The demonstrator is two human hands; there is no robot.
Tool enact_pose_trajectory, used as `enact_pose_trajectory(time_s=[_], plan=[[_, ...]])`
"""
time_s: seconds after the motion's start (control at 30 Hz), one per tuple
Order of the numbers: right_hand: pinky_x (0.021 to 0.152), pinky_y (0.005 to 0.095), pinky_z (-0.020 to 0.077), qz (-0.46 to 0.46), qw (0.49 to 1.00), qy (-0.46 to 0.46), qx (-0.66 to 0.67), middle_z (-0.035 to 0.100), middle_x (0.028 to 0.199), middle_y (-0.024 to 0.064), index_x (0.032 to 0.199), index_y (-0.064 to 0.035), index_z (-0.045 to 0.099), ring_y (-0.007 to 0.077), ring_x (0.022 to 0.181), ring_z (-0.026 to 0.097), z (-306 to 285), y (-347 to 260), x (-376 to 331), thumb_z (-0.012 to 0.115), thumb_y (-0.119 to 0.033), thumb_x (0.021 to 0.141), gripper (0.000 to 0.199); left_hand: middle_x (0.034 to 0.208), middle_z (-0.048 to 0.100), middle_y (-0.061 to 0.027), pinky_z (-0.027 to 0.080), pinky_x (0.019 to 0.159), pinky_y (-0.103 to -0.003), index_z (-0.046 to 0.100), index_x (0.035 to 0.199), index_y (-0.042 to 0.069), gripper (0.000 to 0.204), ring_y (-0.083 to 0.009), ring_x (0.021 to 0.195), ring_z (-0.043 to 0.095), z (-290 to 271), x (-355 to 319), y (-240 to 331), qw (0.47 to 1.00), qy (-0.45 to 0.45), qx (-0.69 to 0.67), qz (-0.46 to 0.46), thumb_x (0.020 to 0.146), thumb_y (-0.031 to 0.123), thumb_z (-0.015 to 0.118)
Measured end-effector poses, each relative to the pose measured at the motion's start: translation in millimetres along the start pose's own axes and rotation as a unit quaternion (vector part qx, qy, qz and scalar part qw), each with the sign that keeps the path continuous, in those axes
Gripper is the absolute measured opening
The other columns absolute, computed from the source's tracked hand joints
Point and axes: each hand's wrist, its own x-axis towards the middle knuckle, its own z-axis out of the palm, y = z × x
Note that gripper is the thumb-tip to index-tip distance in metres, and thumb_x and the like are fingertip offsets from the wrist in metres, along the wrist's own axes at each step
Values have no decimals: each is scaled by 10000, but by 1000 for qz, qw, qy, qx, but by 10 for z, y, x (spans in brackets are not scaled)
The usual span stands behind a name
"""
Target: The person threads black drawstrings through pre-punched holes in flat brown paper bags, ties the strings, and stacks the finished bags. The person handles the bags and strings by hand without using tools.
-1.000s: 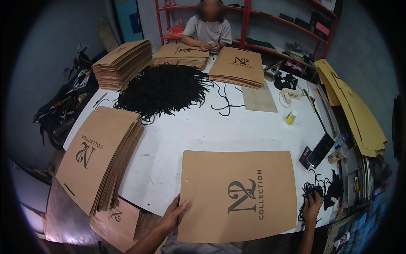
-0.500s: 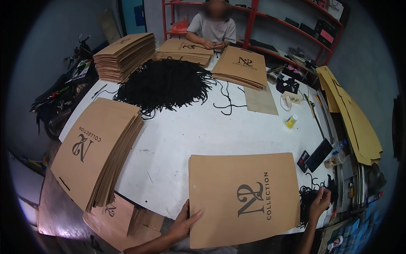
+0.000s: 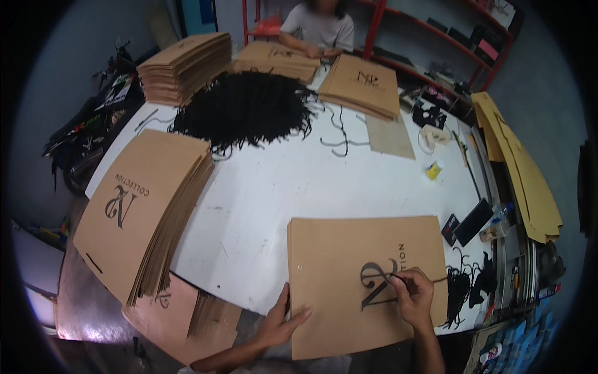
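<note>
In front of me a few flat brown paper bags (image 3: 336, 249) with a dark printed logo lie stacked at the table's near edge. My left hand (image 3: 280, 323) grips their left side, thumb on top and fingers underneath. Close to that side, the top bag has small punched holes (image 3: 299, 269). Over the print, my right hand (image 3: 413, 294) pinches a thin black cord (image 3: 440, 280), which trails out past the bag's right edge. There, a small bundle of black cords (image 3: 460, 288) lies on the white table (image 3: 249, 218).
A large heap of black cords (image 3: 246, 112) lies at the far middle, with bag stacks (image 3: 184, 68) behind it. Another tall bag stack (image 3: 137, 206) is on the left. Rightward are a phone-like black slab (image 3: 472, 222) and a yellow-labelled container (image 3: 433, 170). A person (image 3: 317, 31) sits opposite.
My right hand has moved left from the small cord bundle to above the top bag, drawing a black cord along. My left hand still holds the bags. The view has shifted slightly.
</note>
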Motion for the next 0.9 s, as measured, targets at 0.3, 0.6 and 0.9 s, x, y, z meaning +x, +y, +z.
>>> enact_pose_trajectory(time_s=[0.3, 0.6, 0.9], plan=[[709, 271, 516, -30, 992, -119, -2, 672, 950, 108, 1023, 36, 720, 181, 799, 658, 706, -271, 127, 712, 31, 911, 113, 1071, 638, -137, 510, 829, -310, 541, 1289, -62, 563, -180, 960, 615, -181, 254, -133, 964, 197, 115, 134, 870, 180, 828], [659, 357, 538, -73, 980, -168, -78, 651, 930, 147, 1004, 18, 697, 283, 761, 683, 1370, -289, 361, 683, 46, 905, 104, 873, 646, -35, 455, 578, -207, 633, 1177, -43, 396, -44, 632, 525, -174, 486, -95, 966, 197, 83, 146, 858, 89, 828], [689, 386, 549, -103, 976, -170, -89, 643, 929, 155, 980, 11, 662, 330, 793, 683, 1567, -149, 245, 680, 52, 884, 106, 885, 625, -7, 450, 594, -186, 623, 1261, -51, 381, -27, 677, 541, -146, 442, -49, 985, 122, -48, 111, 904, -13, 752]])
